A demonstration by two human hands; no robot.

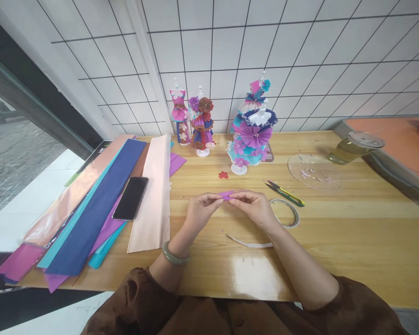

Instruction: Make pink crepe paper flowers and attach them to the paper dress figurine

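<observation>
A small piece of purple crepe paper is pinched between my two hands above the middle of the table. My left hand has its thumb and fingers closed on the paper's left end. On the other end, my right hand grips with thumb and fingertips. A red paper flower lies flat just beyond my hands. Right of my right hand are a roll of white tape and yellow-and-green thread snips. A loose tape strip curls beneath my right forearm.
Folded crepe paper sheets cover the table's left side, with a black phone on them. Mini dress forms in paper dresses stand by the tiled wall. A clear plate of beads and a lidded cup sit at right.
</observation>
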